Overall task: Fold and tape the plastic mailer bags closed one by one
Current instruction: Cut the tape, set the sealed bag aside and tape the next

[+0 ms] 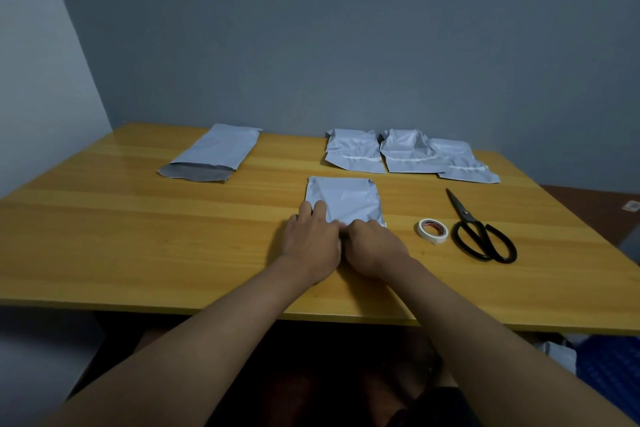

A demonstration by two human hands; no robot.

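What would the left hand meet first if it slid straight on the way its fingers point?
The left hand already rests on the folded mailer bag; sliding on, it would probably reach the taped bags, though depth is unclear.

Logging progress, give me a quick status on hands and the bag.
Both hands pressing the near edge of the folded bag. Not taped yet. Tape untouched at right. Nothing in the way.

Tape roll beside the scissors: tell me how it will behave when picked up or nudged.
The tape roll is small, so probably light. It lies flat on the table, so it should slide rather than roll. Its open centre should give fingers easy purchase.
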